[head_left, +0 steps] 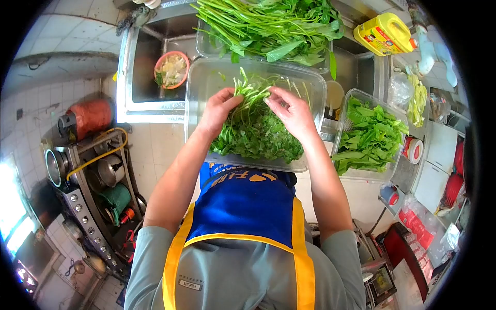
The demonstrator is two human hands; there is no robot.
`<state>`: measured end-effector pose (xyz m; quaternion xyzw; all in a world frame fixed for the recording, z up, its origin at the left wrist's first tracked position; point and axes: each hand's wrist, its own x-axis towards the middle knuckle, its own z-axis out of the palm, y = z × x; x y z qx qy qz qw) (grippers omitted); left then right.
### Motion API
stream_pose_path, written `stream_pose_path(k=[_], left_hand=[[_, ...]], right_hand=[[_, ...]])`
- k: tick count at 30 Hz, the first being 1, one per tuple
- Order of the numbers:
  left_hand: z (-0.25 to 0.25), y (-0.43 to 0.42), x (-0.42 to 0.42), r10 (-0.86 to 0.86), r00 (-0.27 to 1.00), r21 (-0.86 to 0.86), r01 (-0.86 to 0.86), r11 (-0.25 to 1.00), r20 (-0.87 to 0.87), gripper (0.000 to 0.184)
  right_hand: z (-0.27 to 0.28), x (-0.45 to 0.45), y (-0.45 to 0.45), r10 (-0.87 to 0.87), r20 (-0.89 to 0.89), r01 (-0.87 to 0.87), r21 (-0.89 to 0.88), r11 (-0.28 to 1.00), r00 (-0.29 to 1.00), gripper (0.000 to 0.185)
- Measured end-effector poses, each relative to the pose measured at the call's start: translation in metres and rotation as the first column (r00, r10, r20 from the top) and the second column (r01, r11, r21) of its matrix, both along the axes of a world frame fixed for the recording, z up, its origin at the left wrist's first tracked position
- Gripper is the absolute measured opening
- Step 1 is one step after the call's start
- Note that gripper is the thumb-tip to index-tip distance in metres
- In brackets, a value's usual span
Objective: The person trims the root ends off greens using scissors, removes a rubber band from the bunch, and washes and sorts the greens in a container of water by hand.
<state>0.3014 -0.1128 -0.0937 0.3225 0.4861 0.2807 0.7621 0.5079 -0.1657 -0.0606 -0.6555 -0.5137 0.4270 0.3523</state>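
Observation:
Over a clear plastic tub [315, 111] at the sink, my left hand [219, 109] is closed on the left side of a bunch of leafy greens [249, 95] with pale stems. My right hand [292, 111] pinches the right side of the same bunch, thumb and fingers together. The stem ends point away from me, and the leaves hang toward the tub. Beneath both hands, a pile of dark green leaves [258, 142] fills the near part of the tub. Some loose thin stems lie along the tub's far right side.
Long-stemmed greens [268, 26] overflow a container at the back. A pink bowl [172, 70] of scraps sits in the left sink. To the right stand a tub of broad lettuce-like leaves [369, 134] and a yellow jug [385, 35]. A stove [85, 217] is at left.

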Motion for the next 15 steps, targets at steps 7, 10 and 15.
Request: stream_pose_path(k=[7,10,15], left_hand=[[-0.005,-0.001,-0.003,-0.024,0.947,0.225,0.1,0.969,-0.319,0.029],[-0.007,-0.005,0.002,0.227,0.698,0.586,0.33,0.74,-0.679,0.039],[-0.002,-0.028,0.009,0.151,0.596,0.613,0.779,0.132,-0.789,0.05]], right_hand=[[0.0,-0.001,-0.005,0.113,0.117,-0.103,-0.084,0.991,0.987,0.026],[-0.013,0.002,-0.012,0.034,0.325,-0.059,0.067,0.996,0.945,0.034],[-0.024,-0.007,-0.032,0.229,0.676,-0.337,0.03,0.941,0.7,0.059]])
